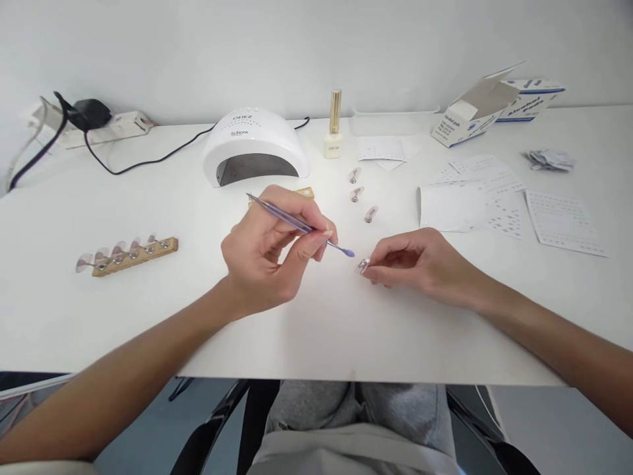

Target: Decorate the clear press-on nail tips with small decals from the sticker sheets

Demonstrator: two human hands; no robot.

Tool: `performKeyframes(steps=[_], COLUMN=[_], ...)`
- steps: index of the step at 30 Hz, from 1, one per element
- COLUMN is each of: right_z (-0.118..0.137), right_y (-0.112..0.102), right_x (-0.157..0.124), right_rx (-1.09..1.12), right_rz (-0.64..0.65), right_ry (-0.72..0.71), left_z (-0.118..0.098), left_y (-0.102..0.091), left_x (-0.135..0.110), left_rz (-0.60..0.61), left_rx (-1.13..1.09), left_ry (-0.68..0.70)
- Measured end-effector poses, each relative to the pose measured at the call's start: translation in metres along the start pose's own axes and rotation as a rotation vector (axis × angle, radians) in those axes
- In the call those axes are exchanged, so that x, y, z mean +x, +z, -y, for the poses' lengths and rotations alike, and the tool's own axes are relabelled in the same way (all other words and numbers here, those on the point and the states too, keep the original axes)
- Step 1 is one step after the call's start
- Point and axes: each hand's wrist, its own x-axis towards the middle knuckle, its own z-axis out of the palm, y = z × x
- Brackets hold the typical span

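As the work stands: one small clear false nail tip [362, 266] is being worked on. The lilac end of the tool is just short of it and not touching, so I judge this piece unfinished.
Done, as far as shown: five more tips sit in a row on a light wooden strip [136, 254], well to the left of the left fingers. Whether they are finished I cannot tell.
Left over, by my reading: three loose clear tips on little stands [357, 194] stand just beyond the right fingers, apart from one another.
Left hand [267, 254]: fingers closed in a pen grip round a thin purple metal tool [297, 224], its end pointing toward the right fingers.
Right hand [420, 264]: fingers pinched shut on the nail tip, holding it low on the white surface [321, 330], just right of the tool's end.
Look of the nail tip: tiny, see-through and glossy, with a faint pinkish glint. Finer detail is too small to tell.
Beyond the fingers: a white domed nail lamp [256, 146] and a gold-capped cream bottle [334, 125]. White dotted sticker sheets [499, 198] lie to the right of the right fingers.
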Motion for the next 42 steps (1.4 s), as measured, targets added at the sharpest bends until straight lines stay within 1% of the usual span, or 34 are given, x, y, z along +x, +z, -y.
performKeyframes(steps=[3,7,13,17,19,23,28,32,35,37,39,40,41,42], right_z=[-0.001,-0.002,-0.003,-0.01,-0.011,-0.01,-0.008,-0.006,-0.002,0.002,0.007,0.009,0.011,0.012], right_y=[0.0,0.0,0.0,0.002,0.002,0.001,-0.002,-0.005,-0.012,-0.023,-0.04,-0.05,-0.061,-0.072], right_x=[0.0,-0.001,-0.003,-0.001,0.001,0.003,0.005,0.003,0.001,-0.002,-0.005,-0.007,-0.009,-0.011], right_rx=[0.013,0.006,-0.209,-0.211,-0.258,-0.342,-0.38,-0.378,-0.351,-0.331,-0.335,-0.351,-0.378,-0.421], right_rz=[0.006,0.032,0.002,0.116,0.177,0.262,0.316,0.348,0.369,0.392,0.369,0.308,0.192,0.017], right_ry=[0.012,-0.003,-0.121,-0.277,-0.308,-0.274,-0.296,-0.299,-0.272,-0.241,-0.174,-0.126,-0.078,-0.036], left_z=[0.004,0.006,0.011,0.011,0.01,0.01,0.011,0.016,0.021,0.022,0.021,0.02,0.018,0.016], left_y=[-0.001,-0.003,-0.004,-0.004,-0.003,-0.003,-0.002,-0.005,-0.007,-0.008,-0.009,-0.009,-0.009,-0.009], left_x=[0.004,0.011,0.013,0.013,0.012,0.011,0.01,0.009,0.008,0.007,0.008,0.008,0.009,0.009], left_rz=[-0.017,-0.035,-0.043,-0.041,-0.038,-0.031,0.001,0.032,0.046,0.066,0.09,0.095,0.094,0.087], left_rx=[-0.078,-0.156,-0.157,-0.146,-0.115,-0.088,-0.093,-0.092,-0.12,-0.15,-0.179,-0.188,-0.192,-0.19], left_ry=[0.023,-0.022,-0.094,-0.132,-0.161,-0.166,-0.169,-0.158,-0.158,-0.157,-0.199,-0.23,-0.262,-0.292])
